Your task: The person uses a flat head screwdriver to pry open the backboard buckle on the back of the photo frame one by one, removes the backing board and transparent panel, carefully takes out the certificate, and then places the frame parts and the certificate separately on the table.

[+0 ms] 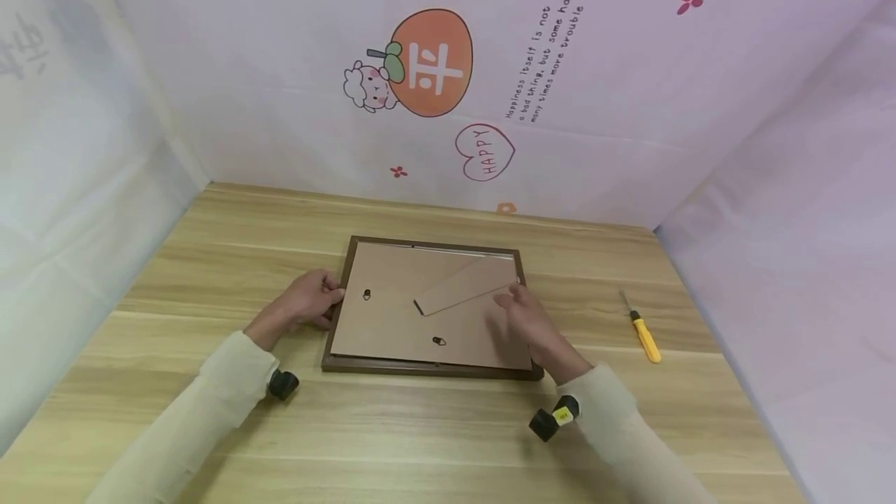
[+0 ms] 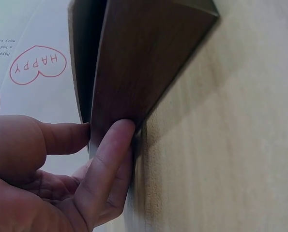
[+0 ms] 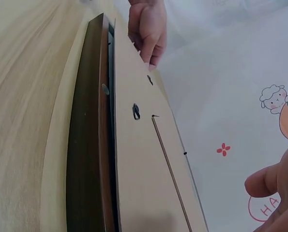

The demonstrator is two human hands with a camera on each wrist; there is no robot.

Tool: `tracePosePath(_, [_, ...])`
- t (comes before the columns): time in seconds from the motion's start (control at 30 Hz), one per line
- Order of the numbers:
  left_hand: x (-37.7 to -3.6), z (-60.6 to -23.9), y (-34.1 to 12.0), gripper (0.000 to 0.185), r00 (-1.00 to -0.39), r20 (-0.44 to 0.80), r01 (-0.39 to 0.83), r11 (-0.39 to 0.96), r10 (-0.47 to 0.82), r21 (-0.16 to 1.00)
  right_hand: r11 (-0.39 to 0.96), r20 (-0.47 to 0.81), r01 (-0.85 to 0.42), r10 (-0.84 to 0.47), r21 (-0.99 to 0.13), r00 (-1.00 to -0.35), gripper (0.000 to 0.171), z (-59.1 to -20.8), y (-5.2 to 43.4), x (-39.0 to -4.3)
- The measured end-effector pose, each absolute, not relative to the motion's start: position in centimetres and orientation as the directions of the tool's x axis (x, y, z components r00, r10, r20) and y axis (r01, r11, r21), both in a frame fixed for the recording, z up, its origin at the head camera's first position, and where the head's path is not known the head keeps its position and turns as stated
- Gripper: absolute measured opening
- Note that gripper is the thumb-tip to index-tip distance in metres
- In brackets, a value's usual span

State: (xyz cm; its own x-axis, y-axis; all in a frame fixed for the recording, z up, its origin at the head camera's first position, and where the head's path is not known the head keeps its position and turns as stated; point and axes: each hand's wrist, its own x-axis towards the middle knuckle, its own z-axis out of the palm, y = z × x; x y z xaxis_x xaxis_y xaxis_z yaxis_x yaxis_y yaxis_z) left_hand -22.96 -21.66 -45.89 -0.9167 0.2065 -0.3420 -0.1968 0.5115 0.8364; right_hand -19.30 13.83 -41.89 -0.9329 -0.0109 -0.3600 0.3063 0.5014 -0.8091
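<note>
Brown-edged frame (image 1: 427, 368) lies face down at the middle of the wooden worktop (image 1: 420, 442), its backing board (image 1: 392, 317) up; the left hand (image 1: 308, 302) pinches its left edge, the right hand (image 1: 525, 317) hovers, blurred, over the right side, and a screwdriver (image 1: 644, 333) lies well apart. Left wrist: thumb and finger (image 2: 110, 150) clamp the frame's edge. Right wrist: fingers (image 3: 269, 181) loosely curled, holding nothing, above the board.

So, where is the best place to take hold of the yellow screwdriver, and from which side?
Probably the yellow handle of the screwdriver, pinched across its width from above with the right hand. It lies flat on the table, thin metal tip pointing away, nothing beside it.
</note>
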Motion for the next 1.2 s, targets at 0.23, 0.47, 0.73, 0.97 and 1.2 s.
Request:
tracePosePath(0.23, [-23.1, -46.2, -21.9, 0.026, -0.919, -0.345, -0.208, 0.509, 0.190, 0.835, 0.476, -0.380, 0.324, -0.024, -0.817, -0.925, 0.065, -42.1, 13.6, -20.0])
tracePosePath(0.47, [-23.2, -46.3, -22.0, 0.026, -0.915, -0.350, -0.212, 0.502, 0.198, 0.838, 0.194, -0.417, 0.399, -0.061, -0.896, -0.907, 0.057, -41.8, 13.2, -21.0])
tracePosePath(0.73, [-23.3, -46.4, -22.1, 0.026, -0.914, -0.352, -0.214, 0.498, 0.201, 0.840, 0.124, -0.324, 0.313, -0.076, -0.942, -0.943, 0.058, -42.7, 13.5, -21.4])
tracePosePath(0.97, [-23.5, -46.3, -22.0, 0.027, -0.914, -0.357, -0.222, 0.500, 0.193, 0.837, 0.698, -0.024, -0.089, -0.150, -0.711, -0.988, 0.054, -45.0, 11.2, -21.8])
tracePosePath(1.2, [-23.4, -46.3, -21.8, 0.026, -0.915, -0.352, -0.217, 0.496, 0.197, 0.841, 0.757, 0.114, -0.442, -0.446, -0.480, -0.888, 0.052, -45.0, 8.5, -22.0])
